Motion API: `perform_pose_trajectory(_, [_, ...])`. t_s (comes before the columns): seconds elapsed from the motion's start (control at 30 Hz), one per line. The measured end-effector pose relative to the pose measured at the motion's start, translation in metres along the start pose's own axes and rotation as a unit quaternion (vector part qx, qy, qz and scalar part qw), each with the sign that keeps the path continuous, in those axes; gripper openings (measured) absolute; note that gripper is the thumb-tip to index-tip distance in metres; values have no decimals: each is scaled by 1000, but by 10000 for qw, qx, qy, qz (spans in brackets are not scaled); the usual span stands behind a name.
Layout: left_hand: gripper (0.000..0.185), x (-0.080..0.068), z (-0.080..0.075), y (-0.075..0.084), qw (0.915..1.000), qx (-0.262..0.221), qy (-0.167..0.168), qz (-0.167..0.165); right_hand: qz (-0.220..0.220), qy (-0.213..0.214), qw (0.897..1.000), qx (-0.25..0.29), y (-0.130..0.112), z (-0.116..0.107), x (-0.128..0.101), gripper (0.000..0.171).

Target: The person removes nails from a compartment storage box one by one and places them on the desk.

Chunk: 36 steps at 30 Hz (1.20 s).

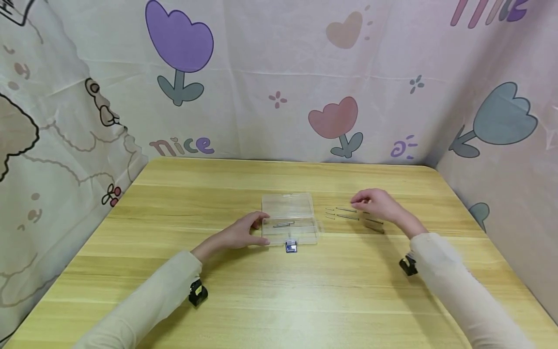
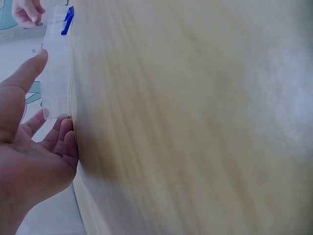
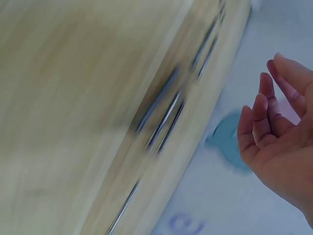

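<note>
Cream long sleeves (image 1: 144, 300), black wrist-worn cameras (image 1: 198, 293), bare hands (image 1: 244, 231).

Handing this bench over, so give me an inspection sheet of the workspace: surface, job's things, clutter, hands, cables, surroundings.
Surface: wooden table, light grain, flat.
Job's things: clear plastic box, lid open, blue latch at its near edge, at least one metal rod inside; a row of loose metal rods on the table to the box's right.
Clutter: nothing seen.
Hands: left hand rests against the box's left end, fingers fairly straight; right hand hangs over the loose rods, fingers loosely curled, holding nothing that can be made out.
Cables: nothing seen; a small black camera unit sits at each wrist.
Surroundings: cartoon-print cloth backdrop with tulips and hearts on three sides.
</note>
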<state>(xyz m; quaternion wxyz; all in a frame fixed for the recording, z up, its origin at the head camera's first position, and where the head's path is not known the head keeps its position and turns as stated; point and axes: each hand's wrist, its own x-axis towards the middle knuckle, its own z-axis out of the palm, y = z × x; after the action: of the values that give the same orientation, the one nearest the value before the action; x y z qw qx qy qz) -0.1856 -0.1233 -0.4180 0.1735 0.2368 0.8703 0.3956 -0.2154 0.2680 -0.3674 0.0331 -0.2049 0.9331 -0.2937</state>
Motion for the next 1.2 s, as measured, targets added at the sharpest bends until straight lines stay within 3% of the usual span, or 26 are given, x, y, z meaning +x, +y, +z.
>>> perform_pose_trajectory(0.33, [67, 0, 1, -2, 10000, -12, -20, 50, -725, -779, 9942, -120, -55, 52, 35, 11])
perform_pose_trajectory(0.7, [66, 0, 0, -1, 10000, -86, 20, 6, -1521, -1046, 9819, -421, -90, 77, 54, 9])
perform_pose_trajectory(0.97, [66, 1, 0, -1, 10000, 14, 5, 52, -1506, -1295, 9787, -526, -102, 90, 64, 11])
perform_pose_trajectory(1.2, [66, 1, -1, -2, 10000, 16, 0, 84, -1248, -1304, 9826, -447, -105, 101, 68, 9])
